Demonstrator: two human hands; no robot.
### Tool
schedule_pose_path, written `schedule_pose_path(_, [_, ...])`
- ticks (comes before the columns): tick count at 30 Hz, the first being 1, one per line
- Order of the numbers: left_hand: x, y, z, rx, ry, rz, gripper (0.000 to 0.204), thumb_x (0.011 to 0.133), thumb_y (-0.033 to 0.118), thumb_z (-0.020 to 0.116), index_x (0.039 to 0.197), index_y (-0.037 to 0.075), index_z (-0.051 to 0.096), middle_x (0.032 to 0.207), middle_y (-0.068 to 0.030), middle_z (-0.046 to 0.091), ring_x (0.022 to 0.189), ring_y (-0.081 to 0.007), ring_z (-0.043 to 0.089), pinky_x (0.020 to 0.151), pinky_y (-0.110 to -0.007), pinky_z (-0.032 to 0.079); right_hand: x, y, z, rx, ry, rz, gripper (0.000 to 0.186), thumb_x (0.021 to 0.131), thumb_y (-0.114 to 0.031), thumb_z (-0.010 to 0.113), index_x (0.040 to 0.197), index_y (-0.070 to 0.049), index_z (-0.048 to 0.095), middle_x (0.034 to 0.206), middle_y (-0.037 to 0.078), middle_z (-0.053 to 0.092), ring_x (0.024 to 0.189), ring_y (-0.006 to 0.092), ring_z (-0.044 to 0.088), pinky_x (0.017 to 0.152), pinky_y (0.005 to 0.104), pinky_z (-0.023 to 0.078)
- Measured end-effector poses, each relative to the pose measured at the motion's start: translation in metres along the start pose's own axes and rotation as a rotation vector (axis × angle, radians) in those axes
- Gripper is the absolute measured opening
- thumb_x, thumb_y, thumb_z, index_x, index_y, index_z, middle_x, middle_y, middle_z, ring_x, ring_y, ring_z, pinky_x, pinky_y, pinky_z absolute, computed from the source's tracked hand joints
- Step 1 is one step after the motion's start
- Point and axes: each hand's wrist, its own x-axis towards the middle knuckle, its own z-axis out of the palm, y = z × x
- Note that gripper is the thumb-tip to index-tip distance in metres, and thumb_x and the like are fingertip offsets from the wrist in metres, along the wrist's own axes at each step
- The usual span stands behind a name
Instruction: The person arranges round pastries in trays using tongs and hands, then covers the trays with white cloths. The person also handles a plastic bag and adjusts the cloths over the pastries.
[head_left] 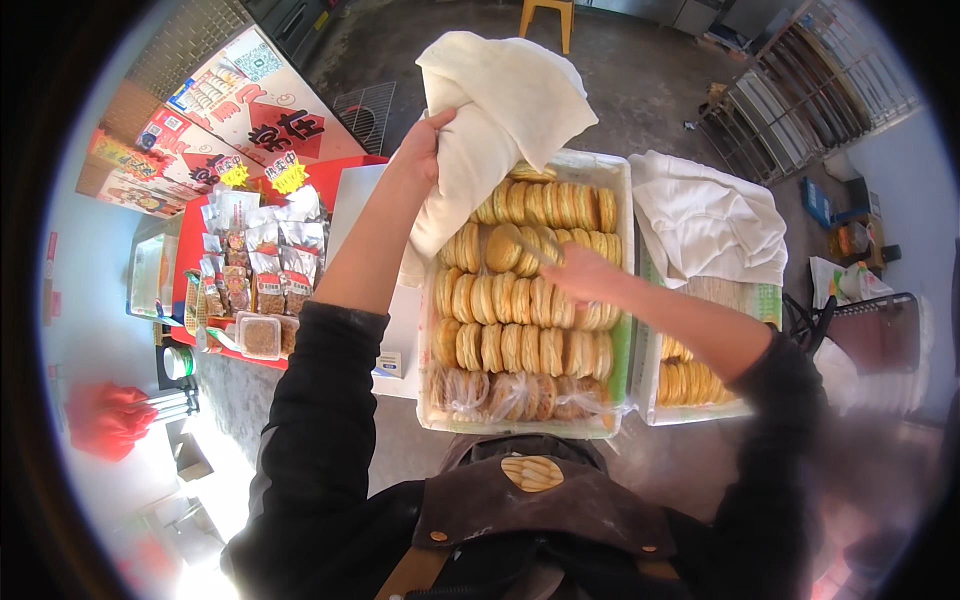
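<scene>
A thick off-white cloth (505,95) is lifted over the far left corner of the crate, and my left hand (432,148) is closed on its folded edge. Below it, a white crate (428,385) holds several rows of round, flat golden pastries (530,340) standing on edge. Over the middle rows, my right hand (580,272) is closed around what look like thin metal tongs (532,246), blurred by motion. One round pastry (504,248) lies face up at their tips; whether they grip it I cannot tell. The nearest row is pastries in clear plastic bags (515,397).
To the right stands a second crate (690,410) of pastries, partly under another white cloth (705,215). On the left, a red-covered table (335,185) bears several bagged snacks (265,250) and a clear plastic box (260,335). A yellow stool (547,18) and metal racks (790,90) stand farther off.
</scene>
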Motion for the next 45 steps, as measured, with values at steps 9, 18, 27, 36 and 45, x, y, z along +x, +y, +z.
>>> schedule_pose_path(9, [0.004,0.004,-0.01,0.001,-0.009,0.016,0.053,0.115,0.028,0.049,0.155,-0.006,0.049,0.151,-0.0256,0.062,0.137,-0.0399,0.063,0.119,-0.054,0.051,0.079,0.019,-0.142,-0.907,0.421,-0.357,0.043,0.103,-0.033,0.07,0.128,0.0,0.063,0.119,0.022,0.076,0.109,0.0423,0.073,0.094,0.0535,0.059])
schedule_pose_path(18, [0.006,0.006,-0.017,-0.055,-0.036,-0.004,0.053,0.115,0.027,0.049,0.155,-0.006,0.048,0.152,-0.0265,0.061,0.137,-0.0405,0.064,0.119,-0.054,0.052,0.128,0.0,-0.153,-1.06,0.332,-0.383,0.035,0.102,-0.032,0.071,0.122,-0.003,0.07,0.116,0.02,0.078,0.111,0.04,0.074,0.092,0.0517,0.059])
schedule_pose_path(27, [0.012,0.01,-0.024,-0.069,-0.082,-0.028,0.053,0.115,0.027,0.049,0.155,-0.008,0.048,0.151,-0.027,0.061,0.136,-0.0409,0.064,0.119,-0.054,0.052,0.049,0.036,-0.129,-0.603,0.526,-0.603,0.039,0.106,-0.029,0.067,0.135,-0.003,0.067,0.101,0.019,0.076,0.088,0.0344,0.074,0.08,0.0486,0.061])
schedule_pose_path(36, [0.017,0.01,-0.026,-0.056,-0.073,-0.023,0.052,0.115,0.029,0.05,0.153,-0.007,0.051,0.15,-0.0262,0.063,0.136,-0.0414,0.064,0.119,-0.055,0.051,0.0,0.027,-0.007,0.274,-0.088,-0.172,0.036,0.11,-0.035,0.063,0.113,0.001,0.068,0.067,0.005,0.062,0.048,0.0126,0.054,0.047,0.0342,0.048])
schedule_pose_path(45, [0.016,0.007,-0.023,-0.07,-0.056,-0.046,0.052,0.115,0.028,0.049,0.154,-0.006,0.051,0.151,-0.0265,0.062,0.136,-0.0418,0.064,0.12,-0.057,0.05,0.011,0.033,0.034,0.389,-0.039,-0.042,0.045,0.106,-0.04,0.064,0.083,-0.001,0.063,0.06,0.007,0.062,0.047,0.0177,0.06,0.052,0.0361,0.051])
